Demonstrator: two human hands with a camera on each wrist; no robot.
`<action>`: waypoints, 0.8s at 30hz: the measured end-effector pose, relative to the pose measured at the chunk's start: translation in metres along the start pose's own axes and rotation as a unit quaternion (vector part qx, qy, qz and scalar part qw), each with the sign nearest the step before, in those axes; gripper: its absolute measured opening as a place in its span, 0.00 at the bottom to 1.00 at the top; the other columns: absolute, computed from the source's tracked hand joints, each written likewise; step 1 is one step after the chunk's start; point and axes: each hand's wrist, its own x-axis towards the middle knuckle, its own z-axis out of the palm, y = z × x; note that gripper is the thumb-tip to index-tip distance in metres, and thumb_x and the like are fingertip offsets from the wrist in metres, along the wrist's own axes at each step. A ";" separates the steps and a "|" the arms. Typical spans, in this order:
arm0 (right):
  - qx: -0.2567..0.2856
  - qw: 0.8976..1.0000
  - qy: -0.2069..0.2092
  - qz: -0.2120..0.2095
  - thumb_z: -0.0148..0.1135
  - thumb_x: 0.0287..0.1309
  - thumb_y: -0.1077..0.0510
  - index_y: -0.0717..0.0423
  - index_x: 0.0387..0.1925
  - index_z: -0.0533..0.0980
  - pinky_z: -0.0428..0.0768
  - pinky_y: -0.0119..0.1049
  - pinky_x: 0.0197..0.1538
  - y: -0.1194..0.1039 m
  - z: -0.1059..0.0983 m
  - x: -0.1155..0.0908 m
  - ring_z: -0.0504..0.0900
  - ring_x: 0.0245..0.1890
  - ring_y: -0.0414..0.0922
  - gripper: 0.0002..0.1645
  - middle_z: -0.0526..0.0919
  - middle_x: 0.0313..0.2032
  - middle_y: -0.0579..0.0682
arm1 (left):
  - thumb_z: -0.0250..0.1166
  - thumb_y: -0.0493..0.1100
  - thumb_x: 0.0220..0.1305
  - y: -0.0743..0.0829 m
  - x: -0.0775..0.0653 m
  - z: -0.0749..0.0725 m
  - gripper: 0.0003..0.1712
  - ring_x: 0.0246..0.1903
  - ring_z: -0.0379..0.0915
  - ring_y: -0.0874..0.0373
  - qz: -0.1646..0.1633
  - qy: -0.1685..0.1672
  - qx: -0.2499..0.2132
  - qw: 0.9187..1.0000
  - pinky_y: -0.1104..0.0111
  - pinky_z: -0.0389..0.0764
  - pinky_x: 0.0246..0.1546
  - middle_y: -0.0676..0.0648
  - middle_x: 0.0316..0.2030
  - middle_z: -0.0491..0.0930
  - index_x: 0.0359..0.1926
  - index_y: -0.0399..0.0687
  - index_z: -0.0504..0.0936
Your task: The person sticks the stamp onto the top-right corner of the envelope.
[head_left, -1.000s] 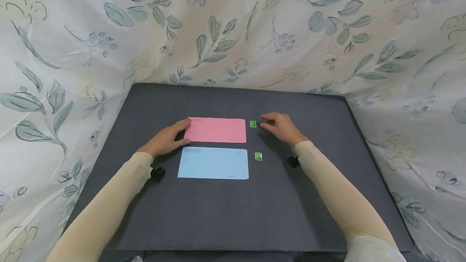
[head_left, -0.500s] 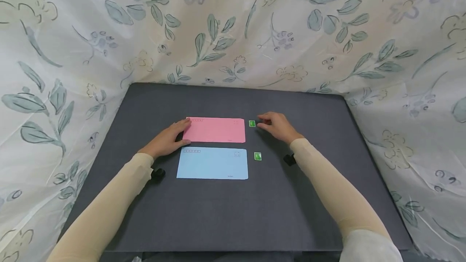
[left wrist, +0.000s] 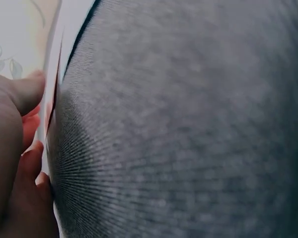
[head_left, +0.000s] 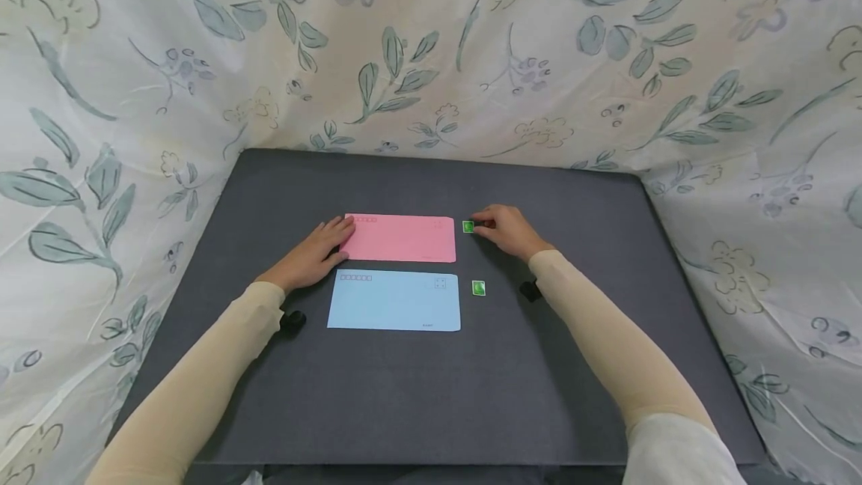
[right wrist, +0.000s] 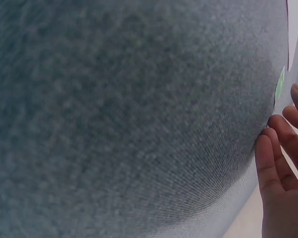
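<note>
A pink envelope (head_left: 404,239) lies flat above a light blue envelope (head_left: 394,302) on the dark table. My left hand (head_left: 311,254) rests at the pink envelope's left end, fingertips on its upper left corner and thumb at the lower left one. In the left wrist view the thumb (left wrist: 30,89) stands apart from the fingers. Right of the pink envelope lies a small green stamp (head_left: 468,227) with a white border. My right hand (head_left: 510,232) is at its right edge, thumb and fingers bent loosely toward it. The right wrist view shows the stamp (right wrist: 280,85) just beyond the fingertips.
A second green stamp (head_left: 479,288) lies to the right of the blue envelope. The dark grey cloth-covered table (head_left: 404,403) reaches a floral curtain (head_left: 431,58) at the back and both sides. A black wrist camera (head_left: 530,291) sits under the right wrist.
My right hand has moved a little left until its fingertips reach the upper stamp's edge. My left hand stays on the pink envelope, its fingers slightly shifted. The envelopes and stamps lie as before.
</note>
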 end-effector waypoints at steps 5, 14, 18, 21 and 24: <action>-0.010 1.000 -0.002 -0.001 0.68 0.67 0.53 0.54 0.61 0.81 0.76 0.39 0.39 0.001 0.003 0.004 0.75 0.37 0.45 0.23 0.82 0.49 0.49 | 0.55 0.48 0.78 0.002 0.002 0.001 0.38 0.79 0.34 0.45 0.006 -0.006 0.006 1.000 0.47 0.40 0.76 0.47 0.81 0.44 0.81 0.48 0.50; -0.026 1.000 0.002 -0.002 0.71 0.64 0.55 0.55 0.58 0.83 0.77 0.40 0.39 -0.002 0.005 0.009 0.76 0.38 0.45 0.22 0.81 0.48 0.50 | 0.53 0.48 0.79 0.007 0.007 0.001 0.37 0.79 0.32 0.45 0.006 -0.037 0.010 0.999 0.43 0.43 0.75 0.48 0.81 0.43 0.82 0.51 0.49; -0.035 0.999 0.004 0.002 0.72 0.63 0.56 0.55 0.56 0.84 0.79 0.41 0.43 -0.003 0.006 0.010 0.77 0.40 0.45 0.21 0.81 0.49 0.50 | 0.54 0.48 0.79 0.005 0.008 0.003 0.37 0.79 0.32 0.44 0.010 -0.037 0.014 0.999 0.44 0.42 0.75 0.47 0.81 0.44 0.81 0.50 0.51; -0.041 0.999 0.005 0.001 0.72 0.62 0.56 0.54 0.55 0.84 0.80 0.41 0.44 -0.003 0.007 0.012 0.78 0.41 0.44 0.20 0.81 0.49 0.50 | 0.54 0.48 0.78 0.003 0.009 0.004 0.37 0.79 0.32 0.45 0.012 -0.038 0.017 0.999 0.45 0.41 0.75 0.47 0.80 0.45 0.81 0.50 0.51; -0.044 0.999 0.004 -0.005 0.73 0.62 0.57 0.55 0.54 0.85 0.80 0.41 0.44 -0.003 0.007 0.013 0.78 0.40 0.44 0.19 0.82 0.49 0.50 | 0.55 0.48 0.78 0.002 0.009 0.006 0.37 0.79 0.32 0.46 0.009 -0.039 0.016 0.999 0.45 0.41 0.75 0.48 0.80 0.45 0.81 0.50 0.52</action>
